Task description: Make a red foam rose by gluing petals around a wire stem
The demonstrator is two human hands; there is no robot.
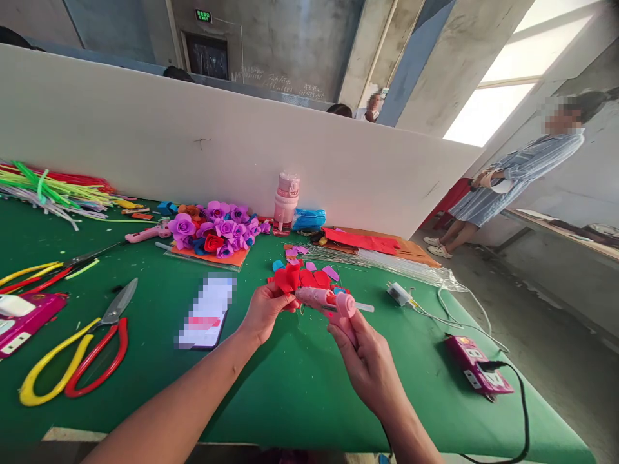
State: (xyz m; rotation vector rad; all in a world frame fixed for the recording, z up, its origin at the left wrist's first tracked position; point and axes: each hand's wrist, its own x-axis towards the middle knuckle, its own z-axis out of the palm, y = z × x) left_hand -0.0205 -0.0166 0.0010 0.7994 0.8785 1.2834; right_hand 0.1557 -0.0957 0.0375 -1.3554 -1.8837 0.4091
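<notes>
Between the thumb and fingers of my left hand (267, 312) is a red paper flower (287, 278), its petals spread upward. My right hand (363, 351) grips the handle of a pink hot glue gun (325, 299), with a clear glue stick jutting from its back end. The gun's nozzle points left and is close to the flower; I cannot tell whether they touch. Behind the hands lie loose petals, red, blue and purple (331, 272). A phone (206, 312) rests on the green table left of my left hand.
Finished purple and red flowers (225, 229) are heaped at the back, near a pink bottle (286, 203). Scissors (104, 328) and a bundle of pipe cleaners (53, 187) are at left. A power strip (476, 366) with cords sits right. Someone (522, 167) stands beyond the table.
</notes>
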